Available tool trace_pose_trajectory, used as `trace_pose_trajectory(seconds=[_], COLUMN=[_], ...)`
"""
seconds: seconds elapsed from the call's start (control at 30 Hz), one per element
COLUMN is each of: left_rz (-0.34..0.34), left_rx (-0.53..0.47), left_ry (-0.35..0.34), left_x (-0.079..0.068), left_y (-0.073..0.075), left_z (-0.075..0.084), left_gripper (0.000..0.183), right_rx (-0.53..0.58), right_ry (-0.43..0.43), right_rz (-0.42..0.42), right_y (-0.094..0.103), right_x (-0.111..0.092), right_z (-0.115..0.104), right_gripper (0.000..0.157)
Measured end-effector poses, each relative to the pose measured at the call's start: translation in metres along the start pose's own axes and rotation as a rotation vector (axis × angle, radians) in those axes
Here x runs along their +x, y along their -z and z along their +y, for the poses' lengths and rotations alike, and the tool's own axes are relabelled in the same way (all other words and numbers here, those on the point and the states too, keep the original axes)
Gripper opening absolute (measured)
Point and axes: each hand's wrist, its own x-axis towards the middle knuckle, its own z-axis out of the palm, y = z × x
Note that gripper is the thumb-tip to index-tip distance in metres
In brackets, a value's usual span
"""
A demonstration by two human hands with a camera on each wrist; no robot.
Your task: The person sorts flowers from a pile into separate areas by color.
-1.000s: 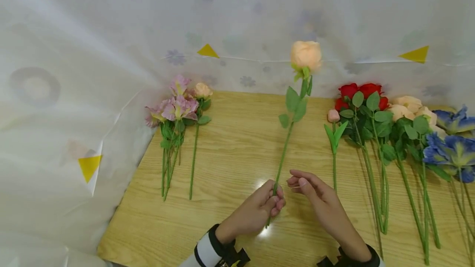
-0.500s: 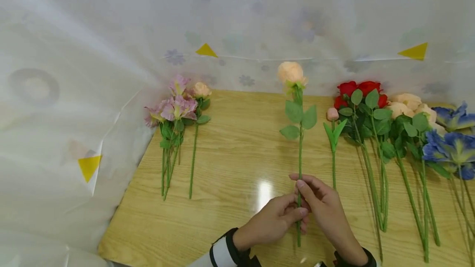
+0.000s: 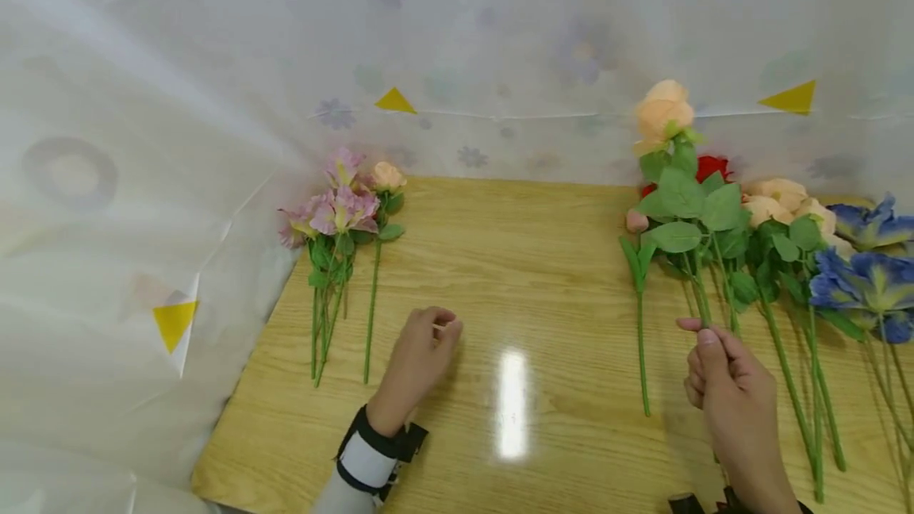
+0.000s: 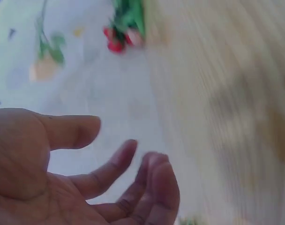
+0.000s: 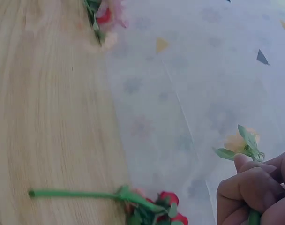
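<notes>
My right hand (image 3: 731, 387) pinches the green stem of a peach artificial rose (image 3: 666, 113), raised above the red roses (image 3: 712, 168) on the right of the table. In the right wrist view, curled fingers wrap that stem and the bloom (image 5: 236, 140) shows beyond them. The rose's leaves overlap the red roses in the head view. A pink tulip (image 3: 637, 220) lies just left of it. My left hand (image 3: 421, 359) is over the left-middle of the table, holding nothing; the left wrist view shows its fingers loosely bent with space between thumb and fingertips.
Pink-lilac flowers (image 3: 346, 209) and a small peach rose (image 3: 388, 176) lie at the back left of the wooden table (image 3: 543, 276). Peach roses (image 3: 778, 195) and blue flowers (image 3: 874, 284) lie at the far right. A pale patterned sheet (image 3: 485, 38) hangs behind.
The peach rose has passed from the left hand to the right and moved right over the red roses. The left hand has let go and moved left.
</notes>
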Motion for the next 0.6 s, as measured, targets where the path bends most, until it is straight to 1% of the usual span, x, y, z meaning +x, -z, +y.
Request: trace_pose_trajectory(seconds=[0.07,0.13,0.2,0.23,0.3,0.33,0.37,0.4,0.47,0.57,0.6], left_rz=[0.066,0.109,0.128,0.129,0.124,0.119,0.113,0.106,0.087,0.050,0.035], left_rx=[0.089,0.160,0.210,0.231,0.277,0.303,0.325,0.343,0.388,0.421,0.430], left_ry=[0.069,0.138,0.204,0.233,0.266,0.271,0.274,0.277,0.276,0.301,0.311], left_x=[0.001,0.002,0.001,0.001,0.000,0.000,0.000,0.000,0.000,0.002,0.002], left_y=[0.014,0.028,0.038,0.042,0.048,0.049,0.051,0.052,0.053,0.056,0.057], left_z=[-0.014,-0.027,-0.041,-0.047,-0.059,-0.065,-0.069,-0.072,-0.077,-0.079,-0.078], left_gripper=[0.032,0.036,0.042,0.045,0.049,0.051,0.052,0.051,0.050,0.048,0.048], right_rx=[-0.087,-0.245,-0.450,-0.525,-0.676,-0.730,-0.746,-0.750,-0.745,-0.712,-0.700], right_ry=[-0.015,-0.055,-0.096,-0.134,-0.190,-0.188,-0.185,-0.163,-0.102,-0.057,-0.061], right_rz=[0.082,0.201,0.318,0.373,0.465,0.494,0.513,0.542,0.594,0.664,0.675], right_y=[0.017,0.032,0.047,0.054,0.072,0.082,0.092,0.102,0.122,0.143,0.147], right_x=[0.001,0.002,0.002,0.002,0.002,0.002,0.002,0.003,0.006,0.011,0.013], right_z=[0.000,0.000,0.005,0.007,0.017,0.027,0.035,0.045,0.068,0.094,0.100], right_gripper=[0.042,0.042,0.041,0.043,0.045,0.044,0.045,0.045,0.037,0.025,0.023])
